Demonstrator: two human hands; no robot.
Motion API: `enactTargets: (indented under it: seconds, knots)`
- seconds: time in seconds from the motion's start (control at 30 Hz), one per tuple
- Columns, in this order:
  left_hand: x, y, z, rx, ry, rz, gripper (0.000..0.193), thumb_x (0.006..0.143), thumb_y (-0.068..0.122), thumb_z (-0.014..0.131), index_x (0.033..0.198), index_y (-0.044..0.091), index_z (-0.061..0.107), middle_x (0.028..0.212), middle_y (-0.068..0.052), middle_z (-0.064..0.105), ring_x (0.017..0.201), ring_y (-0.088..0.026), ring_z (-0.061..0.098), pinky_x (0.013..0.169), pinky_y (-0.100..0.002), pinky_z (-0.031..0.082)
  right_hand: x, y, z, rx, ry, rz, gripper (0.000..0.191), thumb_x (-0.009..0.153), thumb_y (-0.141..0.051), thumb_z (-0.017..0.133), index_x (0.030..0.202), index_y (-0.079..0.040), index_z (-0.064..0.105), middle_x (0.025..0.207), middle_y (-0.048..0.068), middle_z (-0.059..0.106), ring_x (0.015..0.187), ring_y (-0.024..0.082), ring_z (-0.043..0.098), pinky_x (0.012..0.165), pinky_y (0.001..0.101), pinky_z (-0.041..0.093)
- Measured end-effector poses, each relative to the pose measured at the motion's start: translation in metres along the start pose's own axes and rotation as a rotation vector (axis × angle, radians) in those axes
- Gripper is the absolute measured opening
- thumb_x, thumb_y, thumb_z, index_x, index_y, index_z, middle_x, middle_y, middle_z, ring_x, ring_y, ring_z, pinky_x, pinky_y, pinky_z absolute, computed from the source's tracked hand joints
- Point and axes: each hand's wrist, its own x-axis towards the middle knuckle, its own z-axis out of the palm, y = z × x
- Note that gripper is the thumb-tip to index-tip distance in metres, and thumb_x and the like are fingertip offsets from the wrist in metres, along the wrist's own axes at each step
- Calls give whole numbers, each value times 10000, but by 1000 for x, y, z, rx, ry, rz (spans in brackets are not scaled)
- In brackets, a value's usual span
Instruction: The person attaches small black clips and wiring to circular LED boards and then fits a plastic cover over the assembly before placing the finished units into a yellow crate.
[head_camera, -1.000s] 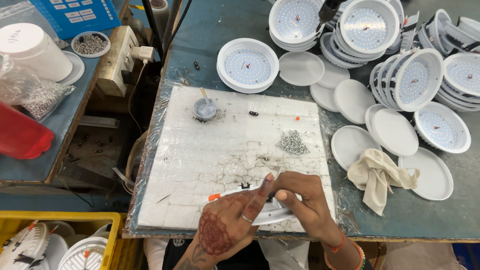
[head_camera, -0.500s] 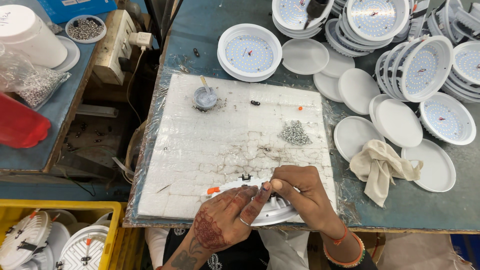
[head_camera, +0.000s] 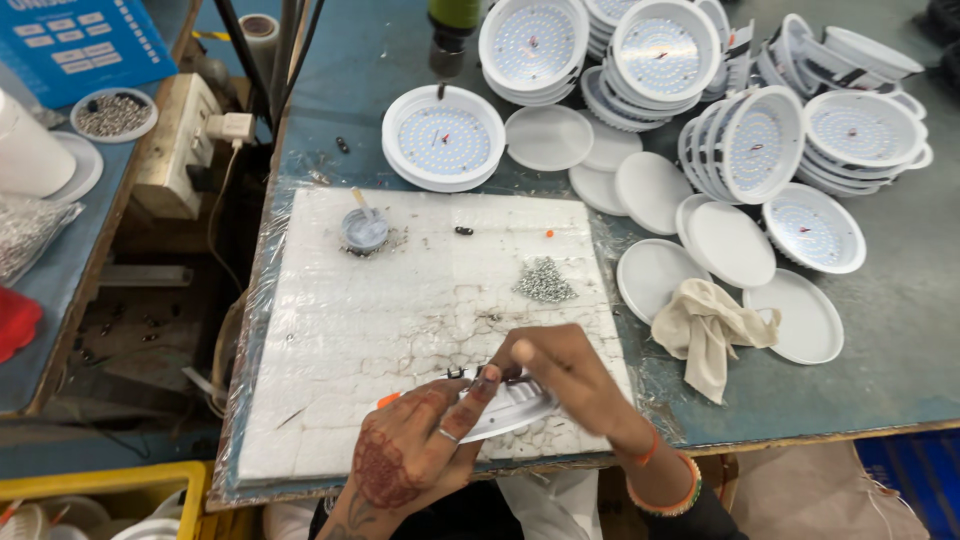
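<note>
Henna patterning covers the back of the left hand (head_camera: 415, 455), which wears a ring and pinches the near rim of a round white plastic lamp housing (head_camera: 510, 410) lying flat on the white cracked foam board wrapped in clear film (head_camera: 400, 320). An orange-tipped small tool (head_camera: 388, 399) pokes out just left of those fingers. Whether the thumb presses the housing or the tool, I cannot tell. Just right of them, fingertips touching, the right hand (head_camera: 565, 375), bangles at the wrist, closes its fingers on a small dark clip (head_camera: 458, 373) at the housing's far rim. Beyond the fingers, further up the board, lie a loose heap of small silver screws (head_camera: 545, 282) and a small round grey pot with a stick in it (head_camera: 364, 228). Right of the right hand, off the board, a crumpled beige cloth (head_camera: 708, 325) rests on flat white round diffuser discs (head_camera: 730, 240), with stacked white LED lamp housings (head_camera: 760, 140) well beyond.
</note>
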Motion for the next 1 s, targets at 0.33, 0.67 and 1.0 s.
enactTargets:
  seconds: [0.33,0.67,1.0]
  knots:
    - [-2,-1,3,-39,25,-83,737,670,113,883,1368,145,647,927,-108,753,806,-220,758,655,-342,606,27,99,-103,-855,577,253,124,893,-188,727,972,-118,791,913,58,757,682,188,751,616,315,547]
    - [-6,-3,9,-27,57,-88,727,677,148,901,1361,146,655,910,-118,754,815,-234,763,669,-347,621,41,131,-106,-903,491,387,100,828,-216,799,898,-145,808,889,22,774,732,167,745,675,317,551]
    - [-5,-6,13,-35,59,-103,727,704,192,901,1380,173,634,889,-139,755,790,-253,763,621,-359,618,77,109,-118,148,581,26,192,919,-52,723,1073,62,733,964,120,758,870,141,721,826,273,593]
